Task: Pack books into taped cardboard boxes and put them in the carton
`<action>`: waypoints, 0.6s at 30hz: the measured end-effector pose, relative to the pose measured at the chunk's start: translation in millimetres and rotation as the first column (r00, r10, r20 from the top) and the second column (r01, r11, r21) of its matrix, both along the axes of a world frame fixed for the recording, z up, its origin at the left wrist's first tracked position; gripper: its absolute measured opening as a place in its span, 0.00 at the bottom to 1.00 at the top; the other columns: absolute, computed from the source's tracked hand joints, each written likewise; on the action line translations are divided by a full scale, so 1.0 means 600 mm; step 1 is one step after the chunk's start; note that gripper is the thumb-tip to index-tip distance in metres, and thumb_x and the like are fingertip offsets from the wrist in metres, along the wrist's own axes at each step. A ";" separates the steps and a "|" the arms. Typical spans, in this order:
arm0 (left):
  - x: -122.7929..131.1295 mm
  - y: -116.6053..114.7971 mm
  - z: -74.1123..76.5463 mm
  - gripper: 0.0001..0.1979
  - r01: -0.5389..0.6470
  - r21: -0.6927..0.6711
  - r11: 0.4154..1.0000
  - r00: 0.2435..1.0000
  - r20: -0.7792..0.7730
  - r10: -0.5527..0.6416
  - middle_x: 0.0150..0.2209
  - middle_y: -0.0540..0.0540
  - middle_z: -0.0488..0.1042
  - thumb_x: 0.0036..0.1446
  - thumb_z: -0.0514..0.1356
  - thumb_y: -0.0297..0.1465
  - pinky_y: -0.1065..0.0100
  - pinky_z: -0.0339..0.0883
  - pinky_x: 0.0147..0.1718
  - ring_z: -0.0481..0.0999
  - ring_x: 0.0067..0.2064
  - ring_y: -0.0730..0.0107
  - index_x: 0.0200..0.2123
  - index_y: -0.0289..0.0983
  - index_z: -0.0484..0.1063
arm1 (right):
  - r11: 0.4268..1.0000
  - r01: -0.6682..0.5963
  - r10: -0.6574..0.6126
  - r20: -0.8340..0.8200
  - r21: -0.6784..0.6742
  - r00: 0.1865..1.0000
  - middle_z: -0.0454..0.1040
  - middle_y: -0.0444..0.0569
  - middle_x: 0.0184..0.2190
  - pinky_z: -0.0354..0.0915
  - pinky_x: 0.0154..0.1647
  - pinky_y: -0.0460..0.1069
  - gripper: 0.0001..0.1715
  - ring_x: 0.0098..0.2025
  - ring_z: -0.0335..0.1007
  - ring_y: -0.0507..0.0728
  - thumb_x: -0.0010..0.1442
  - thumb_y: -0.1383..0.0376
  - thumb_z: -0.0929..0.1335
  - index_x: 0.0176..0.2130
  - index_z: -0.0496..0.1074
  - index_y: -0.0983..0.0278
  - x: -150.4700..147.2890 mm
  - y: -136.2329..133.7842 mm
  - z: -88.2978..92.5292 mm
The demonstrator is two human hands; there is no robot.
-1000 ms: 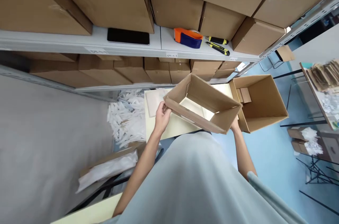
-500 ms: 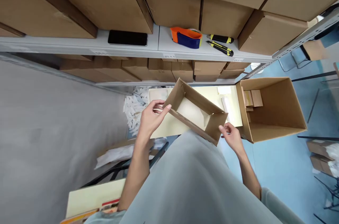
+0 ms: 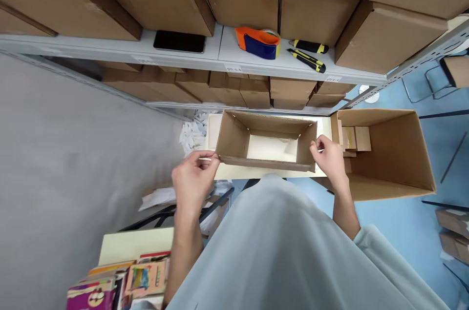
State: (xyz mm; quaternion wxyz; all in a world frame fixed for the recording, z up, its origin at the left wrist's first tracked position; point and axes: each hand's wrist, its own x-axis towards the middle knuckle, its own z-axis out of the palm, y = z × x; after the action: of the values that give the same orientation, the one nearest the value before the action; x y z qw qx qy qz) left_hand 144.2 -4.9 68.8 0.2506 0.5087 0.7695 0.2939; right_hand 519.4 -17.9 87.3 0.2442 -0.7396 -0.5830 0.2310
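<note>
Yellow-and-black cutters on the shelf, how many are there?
2: a rear cutter near the boxes, and a front cutter nearer the edge of the shelf. Any behind the boxes would be hidden.

Loose pale grey-blue top [image 3: 278, 251]; wide, short sleeves [image 3: 377, 246].

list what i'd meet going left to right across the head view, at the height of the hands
Left hand → open cardboard box → right hand → larger open carton, with small boxes inside it towards its left side.
</note>
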 end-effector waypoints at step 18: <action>0.033 -0.026 -0.048 0.08 0.091 -0.107 0.990 0.993 -0.068 -0.098 0.32 0.49 0.81 0.58 0.69 0.40 0.61 0.63 0.35 0.80 0.31 0.53 0.38 0.45 0.77 | 0.986 0.167 -0.167 -0.088 -0.001 0.982 0.83 0.52 0.39 0.70 0.42 0.53 0.30 0.38 0.81 0.62 0.79 0.39 0.59 0.44 0.74 0.57 0.032 -0.026 -0.088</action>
State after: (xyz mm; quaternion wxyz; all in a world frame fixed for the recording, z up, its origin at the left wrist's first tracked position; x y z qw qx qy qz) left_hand 164.2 -20.6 39.9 0.2622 0.5412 0.7674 0.2224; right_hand 538.8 -33.6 34.7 0.2905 -0.7743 -0.5085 0.2400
